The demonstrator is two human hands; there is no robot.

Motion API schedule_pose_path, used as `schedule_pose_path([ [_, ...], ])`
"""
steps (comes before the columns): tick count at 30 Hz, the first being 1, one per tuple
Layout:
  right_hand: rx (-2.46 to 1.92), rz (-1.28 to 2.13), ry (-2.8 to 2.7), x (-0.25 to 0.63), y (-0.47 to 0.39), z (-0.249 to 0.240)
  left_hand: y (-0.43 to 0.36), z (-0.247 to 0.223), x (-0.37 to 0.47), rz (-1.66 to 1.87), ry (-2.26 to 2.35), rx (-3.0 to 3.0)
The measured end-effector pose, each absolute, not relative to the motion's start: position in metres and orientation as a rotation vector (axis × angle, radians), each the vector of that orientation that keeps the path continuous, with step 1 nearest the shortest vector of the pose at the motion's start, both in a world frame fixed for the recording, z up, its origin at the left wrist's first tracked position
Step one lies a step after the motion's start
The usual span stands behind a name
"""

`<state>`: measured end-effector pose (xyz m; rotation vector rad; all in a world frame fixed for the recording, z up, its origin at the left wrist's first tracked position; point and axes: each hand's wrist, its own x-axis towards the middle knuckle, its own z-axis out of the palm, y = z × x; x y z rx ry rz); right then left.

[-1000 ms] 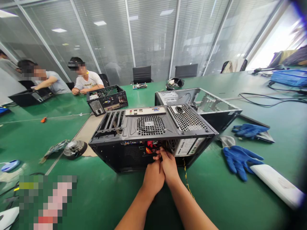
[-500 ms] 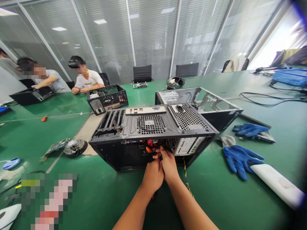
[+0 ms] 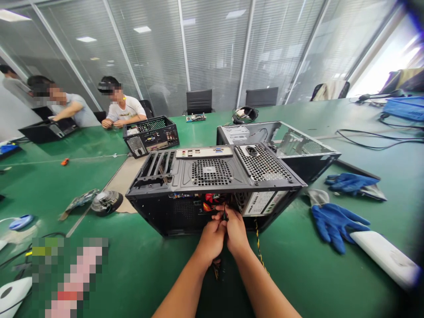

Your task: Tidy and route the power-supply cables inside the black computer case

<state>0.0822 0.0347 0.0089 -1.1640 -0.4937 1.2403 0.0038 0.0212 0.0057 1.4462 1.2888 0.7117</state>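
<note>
A black computer case [image 3: 208, 176] stands on the green table with its vented back panel facing up and its near side open. Both hands meet at this opening, below the red and orange parts [image 3: 209, 202] inside. My left hand [image 3: 213, 236] is closed, its fingers curled around something dark and thin, perhaps cables; dark cable ends [image 3: 216, 268] hang below it. Pressed against it, my right hand [image 3: 236, 227] pinches at the same spot, and what it grips is too small to name. The labelled power supply [image 3: 263, 203] sits right of my hands, with a yellow and black cable [image 3: 259, 247] hanging down.
Behind is an open silver case [image 3: 278, 132]; a smaller case [image 3: 150, 134] stands back left. Blue gloves [image 3: 334, 221] and a white object [image 3: 384, 256] lie right. A round metal part [image 3: 106, 202] and circuit board [image 3: 77, 203] lie left. Two people sit far left, another behind.
The view has shifted slightly, so the scene sits a little further right. My hands remain together at the opening, slightly further apart, and more of the dark cable ends shows beneath them.
</note>
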Motion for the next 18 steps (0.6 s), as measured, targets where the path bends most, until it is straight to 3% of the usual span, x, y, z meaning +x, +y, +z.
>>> schedule_pose_path([
  [3, -1.144, 1.255, -0.495, 0.081, 0.036, 0.006, 0.02, 0.007, 0.005, 0.656, 1.22, 1.287],
  [7, -1.097, 1.277, -0.507, 0.079, 0.036, 0.005, 0.02, 0.01, 0.002, 0.704, 1.332, 1.634],
  [18, -1.089, 1.271, -0.485, 0.077, 0.034, 0.008, 0.011, 0.023, 0.003, 0.318, 1.726, 2.053],
])
